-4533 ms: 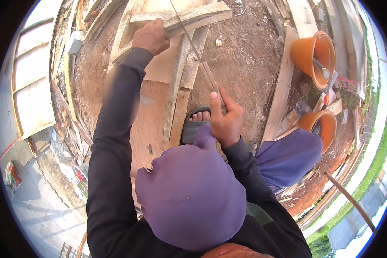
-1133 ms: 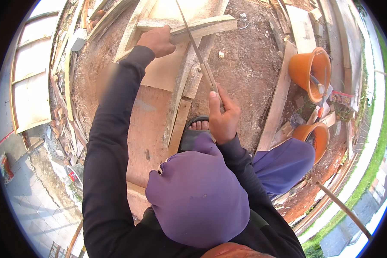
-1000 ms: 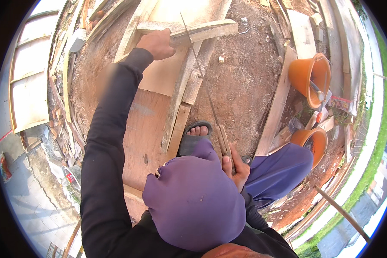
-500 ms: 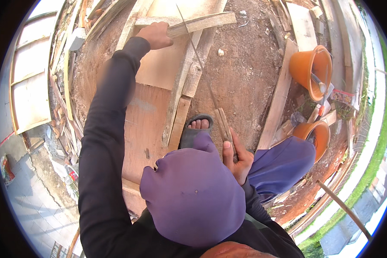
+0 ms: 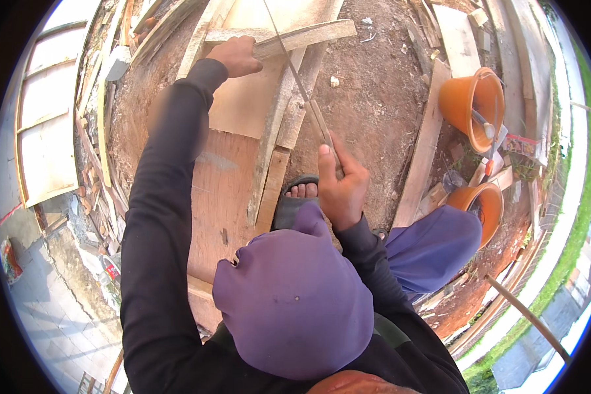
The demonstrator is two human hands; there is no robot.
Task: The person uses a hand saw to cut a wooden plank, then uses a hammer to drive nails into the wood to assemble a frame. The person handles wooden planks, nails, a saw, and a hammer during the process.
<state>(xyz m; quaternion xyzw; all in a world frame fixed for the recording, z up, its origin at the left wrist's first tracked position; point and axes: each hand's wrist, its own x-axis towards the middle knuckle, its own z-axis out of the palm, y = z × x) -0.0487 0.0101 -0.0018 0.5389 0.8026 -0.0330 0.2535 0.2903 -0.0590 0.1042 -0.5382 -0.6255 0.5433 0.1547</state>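
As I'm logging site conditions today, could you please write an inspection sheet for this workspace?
Surface: reddish dirt ground; a brown panel lies left of the sandalled foot.
Job's things: handsaw, its blade across a wooden bar that crosses over boards.
Clutter: wood scraps on both sides; two orange buckets at right.
Hands: left hand curled over the wooden bar; right hand gripping the handsaw's handle.
Cables: nothing seen.
Surroundings: paving at left, grass at far right.
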